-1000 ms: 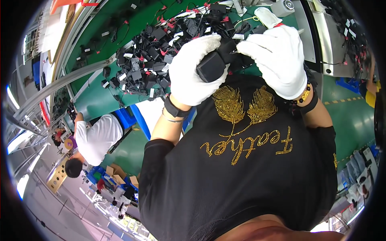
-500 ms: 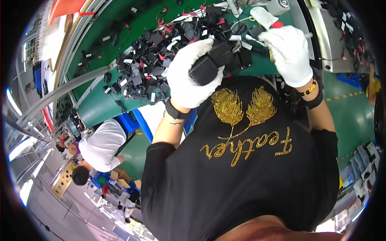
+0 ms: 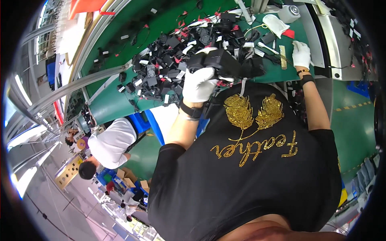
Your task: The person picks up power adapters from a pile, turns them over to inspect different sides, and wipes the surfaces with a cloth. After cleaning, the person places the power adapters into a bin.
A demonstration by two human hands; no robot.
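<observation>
My left hand (image 3: 200, 85), in a white glove, is closed around black power adapters (image 3: 219, 61) held side by side over the near edge of the bench. A pale cable or tie hangs down in front of my shirt. My right hand (image 3: 301, 55), also gloved in white, lies on the green bench top at its right end, fingers stretched forward and no held thing visible. Left of it are a yellowish flat strip (image 3: 283, 57) and a white slim tool (image 3: 267, 47). Beyond the left hand spreads a heap of black adapters (image 3: 161, 66) with cables, white labels and red bits.
A crumpled white cloth (image 3: 276, 25), a red piece (image 3: 288, 33) and a grey-white bottle (image 3: 289, 14) sit at the bench's far right. A metal rail (image 3: 86, 80) crosses on the left. A person in a white shirt (image 3: 112, 142) is beyond the bench's left side.
My right hand has left the white slim tool and moved down toward the bench's right side. My left hand has turned, keeping the adapters, and the whole view has shifted.
</observation>
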